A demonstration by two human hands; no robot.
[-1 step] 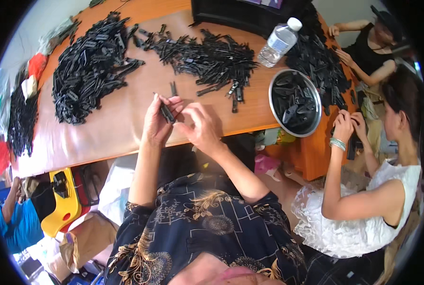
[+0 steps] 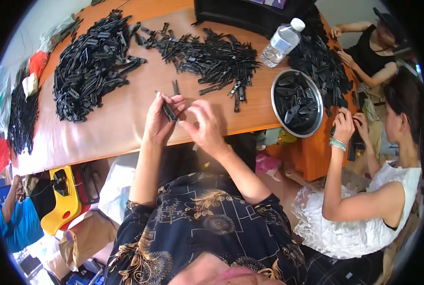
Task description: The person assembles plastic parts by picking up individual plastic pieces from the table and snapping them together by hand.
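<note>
Over the near part of the table, my left hand (image 2: 158, 122) is closed around a small, slender black plastic piece (image 2: 169, 112). Another thin black piece (image 2: 175, 87) sticks up just beyond its fingertips; whether it is held or lies on the table I cannot tell. My right hand (image 2: 207, 129) hovers close by on the right, fingers bent and apart, with nothing visible in it. Beyond my hands lies a loose pile of black plastic pieces (image 2: 216, 57). A taller heap of similar black pieces (image 2: 90, 66) covers the table to the left.
A metal bowl (image 2: 275, 108) with black parts stands to the right, beside a clear bottle (image 2: 282, 43) with a white cap. More black parts (image 2: 319, 71) lie along the right side. A person in white (image 2: 364, 199) sits close on my right; another (image 2: 371, 54) works farther back.
The view has shifted very slightly. My left hand keeps its hold on the black piece, and my right hand stays beside it with hardly any movement.
</note>
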